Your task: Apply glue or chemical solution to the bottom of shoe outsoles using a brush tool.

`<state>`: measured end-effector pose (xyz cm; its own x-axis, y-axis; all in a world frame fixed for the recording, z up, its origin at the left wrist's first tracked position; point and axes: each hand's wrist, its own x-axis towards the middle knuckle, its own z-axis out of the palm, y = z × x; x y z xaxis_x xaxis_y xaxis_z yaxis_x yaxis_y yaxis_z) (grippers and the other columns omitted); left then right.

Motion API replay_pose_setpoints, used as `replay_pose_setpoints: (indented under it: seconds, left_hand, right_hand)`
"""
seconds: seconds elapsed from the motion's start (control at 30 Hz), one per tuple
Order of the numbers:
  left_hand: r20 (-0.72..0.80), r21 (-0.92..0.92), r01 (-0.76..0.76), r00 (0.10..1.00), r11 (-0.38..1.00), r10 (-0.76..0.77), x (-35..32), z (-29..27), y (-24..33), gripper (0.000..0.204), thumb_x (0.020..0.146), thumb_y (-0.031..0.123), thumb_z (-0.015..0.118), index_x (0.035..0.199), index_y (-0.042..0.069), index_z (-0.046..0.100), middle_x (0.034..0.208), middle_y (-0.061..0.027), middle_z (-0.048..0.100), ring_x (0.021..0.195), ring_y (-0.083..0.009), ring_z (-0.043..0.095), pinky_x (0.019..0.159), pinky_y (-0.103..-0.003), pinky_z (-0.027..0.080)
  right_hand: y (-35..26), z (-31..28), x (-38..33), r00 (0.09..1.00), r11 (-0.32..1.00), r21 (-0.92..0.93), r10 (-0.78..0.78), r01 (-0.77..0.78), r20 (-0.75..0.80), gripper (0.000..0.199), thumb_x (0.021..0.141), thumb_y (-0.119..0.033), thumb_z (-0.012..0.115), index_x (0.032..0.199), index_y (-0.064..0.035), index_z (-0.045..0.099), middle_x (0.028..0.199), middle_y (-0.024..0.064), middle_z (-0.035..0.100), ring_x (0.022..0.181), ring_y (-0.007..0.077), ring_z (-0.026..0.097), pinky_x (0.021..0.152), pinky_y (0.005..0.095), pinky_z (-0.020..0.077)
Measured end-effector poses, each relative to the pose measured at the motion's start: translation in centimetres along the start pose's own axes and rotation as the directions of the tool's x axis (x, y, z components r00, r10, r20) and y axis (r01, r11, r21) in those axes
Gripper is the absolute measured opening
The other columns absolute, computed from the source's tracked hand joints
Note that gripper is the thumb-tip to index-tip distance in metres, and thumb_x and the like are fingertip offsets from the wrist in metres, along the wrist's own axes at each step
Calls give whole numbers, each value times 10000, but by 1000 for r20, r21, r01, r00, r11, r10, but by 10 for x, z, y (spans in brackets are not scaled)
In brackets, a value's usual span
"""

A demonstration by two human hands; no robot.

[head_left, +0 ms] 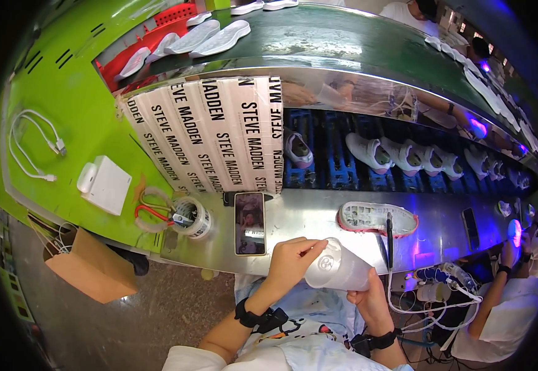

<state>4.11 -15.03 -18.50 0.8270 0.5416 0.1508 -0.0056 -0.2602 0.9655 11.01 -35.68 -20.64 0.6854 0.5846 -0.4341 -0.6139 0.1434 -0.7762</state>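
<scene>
A frosted, translucent plastic cup is tilted between my two hands, over the near edge of the metal bench. My left hand pinches it at its upper left end, thumb and fingers closed on the rim. The fingers of my right hand wrap round the other end of the cup, low on the right. Just beyond the cup lies a white shoe sole with a red edge. A black pen-like tool on a white cord rests across that sole. To the left, a phone with a lit screen leans upright.
A white tub with orange-handled scissors stands left of the phone. A printed carton rises behind. White shoes ride on a rack. Soles lie on the green belt. Co-workers sit at right, near a second phone.
</scene>
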Motion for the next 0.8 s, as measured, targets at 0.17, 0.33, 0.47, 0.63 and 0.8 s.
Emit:
replay_pose_setpoints:
  seconds: [0.17,0.33,0.47,0.63,0.8]
  left_hand:
    - [14,7,-32,999,999,31,1,5,-4,154,838,106,629,915,-20,674,596,-67,553,525,-83,460,489,-246,361]
    - [0,-35,5,1000,999,-5,-3,9,-7,140,832,102,632,893,-17,676,625,-67,567,542,-80,470,498,-244,370]
    - [2,-17,-27,1000,999,27,-3,8,-8,134,835,97,625,887,-15,677,623,-67,567,539,-82,473,501,-242,370]
    - [38,53,-18,999,998,16,1,5,-7,125,830,81,615,887,-11,680,629,-67,567,539,-82,476,507,-238,374]
    - [17,-26,-9,1000,1000,9,-3,11,-13,128,827,81,619,888,-13,680,636,-68,568,552,-81,479,513,-236,375]
  right_hand:
    - [-1,1,-3,999,1000,-3,21,-22,-23,414,966,-423,397,1091,-37,478,794,52,538,608,125,486,489,267,402]
    - [-4,-1,-3,999,1000,-14,15,-16,-38,422,965,-432,391,1083,-39,493,787,49,536,600,122,476,482,264,392]
    - [-11,6,-4,993,998,21,65,-63,-95,429,965,-432,391,1069,-34,511,767,42,536,582,117,471,473,258,382]
    - [-9,3,-4,995,997,-33,63,-66,-83,462,949,-477,403,1069,-45,518,742,28,545,544,107,468,453,244,365]
    - [-10,3,-5,991,996,-44,66,-71,-116,492,934,-516,413,1060,-53,524,722,20,553,517,101,469,430,236,353]
